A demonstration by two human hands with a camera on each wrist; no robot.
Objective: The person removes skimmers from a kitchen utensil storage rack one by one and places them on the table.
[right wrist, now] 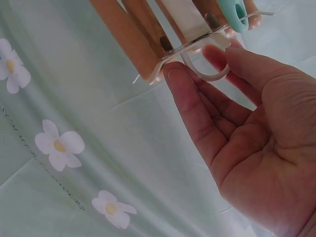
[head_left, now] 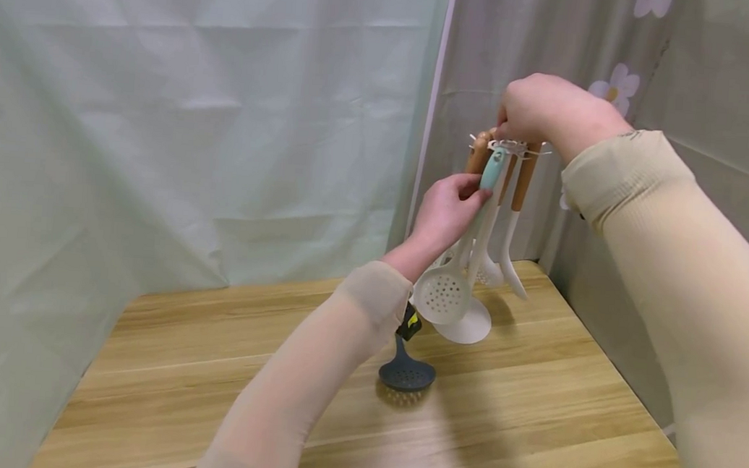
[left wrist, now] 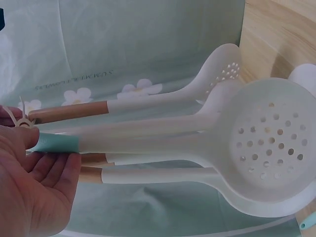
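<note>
- Skimmer with mint handle [head_left: 444, 291]: white perforated bowl, hangs among a bunch of utensils at the far right corner of the surface [head_left: 531, 419], above the wood, not touching it. Its handle top sits at the white hook rack [head_left: 509, 148].
- Left hand [head_left: 444, 213]: fingers curled round the mint handle just below its top; in the left wrist view the fingertips [left wrist: 59, 165] lie under the mint section [left wrist: 57, 143] and the thumb comes over it. The skimmer bowl [left wrist: 269, 143] hangs well below this hand.
- Right hand [head_left: 543, 108]: at the very top of the bunch, above the left hand. In the right wrist view the fingers [right wrist: 190, 108] are nearly straight and touch the white ring [right wrist: 207, 74] and thin hooks of the rack; a thumb tip shows behind the ring. Whether it truly pinches the ring cannot be told for certain, but the bunch hangs from this hand.
- Other utensils [head_left: 512, 222]: white silicone heads with wooden handles, hanging beside and behind the skimmer; one is a slotted spoon [left wrist: 222, 69], one a solid ladle [head_left: 469, 326] partly behind the skimmer bowl.
- Dark grey skimmer [head_left: 407, 370]: lies on the surface, bowl toward the camera, handle partly hidden by the left sleeve [head_left: 312, 375].
- Backdrop: pale green cloth [head_left: 194, 105] on the left, flower-printed cloth [head_left: 620, 84] behind the rack.
</note>
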